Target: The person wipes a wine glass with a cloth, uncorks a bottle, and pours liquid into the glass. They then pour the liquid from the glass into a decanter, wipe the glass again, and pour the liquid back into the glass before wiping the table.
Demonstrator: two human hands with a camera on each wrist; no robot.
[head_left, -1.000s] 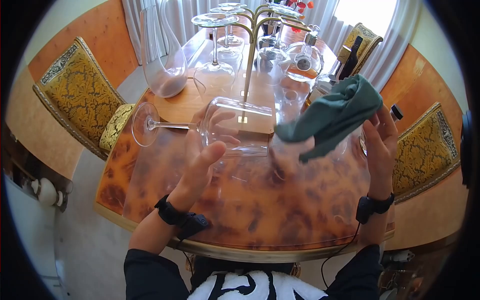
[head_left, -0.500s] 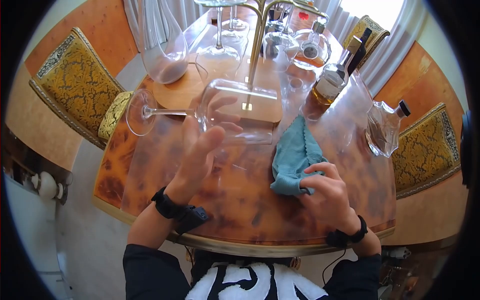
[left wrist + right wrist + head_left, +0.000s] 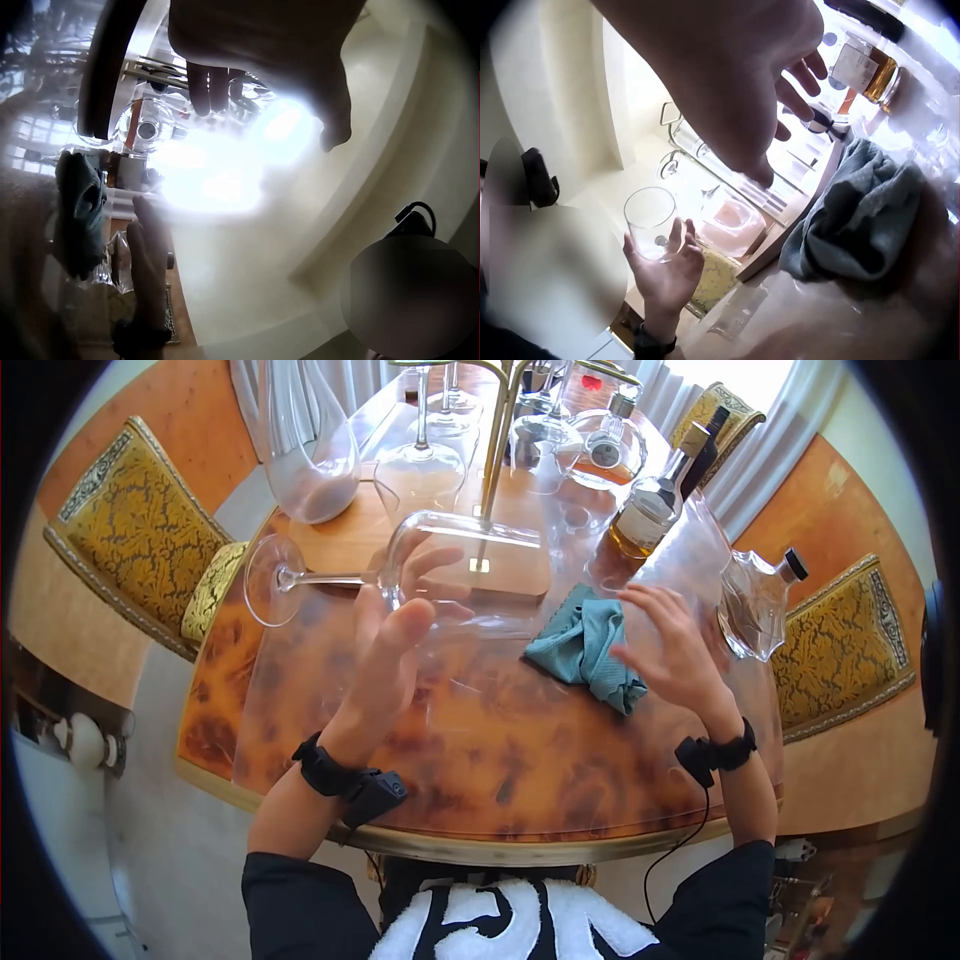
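A clear stemmed wine glass (image 3: pixel 490 580) lies sideways in the air over the table, its foot to the left and its rim to the right. My left hand (image 3: pixel 385 645) holds it near where stem and bowl meet, fingers behind the bowl and thumb in front. The right wrist view shows this glass (image 3: pixel 650 217) from its rim side. A crumpled teal cloth (image 3: pixel 590 650) rests on the table right of the glass. Just beside the cloth, my right hand (image 3: pixel 685 665) holds nothing, its fingers loosely extended.
Beyond the glass, a brass stand (image 3: pixel 495 460) on a wooden base carries upside-down glasses. A large decanter (image 3: pixel 320 470) is at back left. To the right are an amber liquor bottle (image 3: pixel 645 520), a round bottle (image 3: pixel 608 450) and a faceted bottle (image 3: pixel 755 605). Patterned chairs (image 3: pixel 140 530) flank the table (image 3: pixel 520 760).
The teal cloth, earlier raised in my right hand, came down onto the table and was let go. My right hand has drawn off to its right. My left hand keeps the glass sideways.
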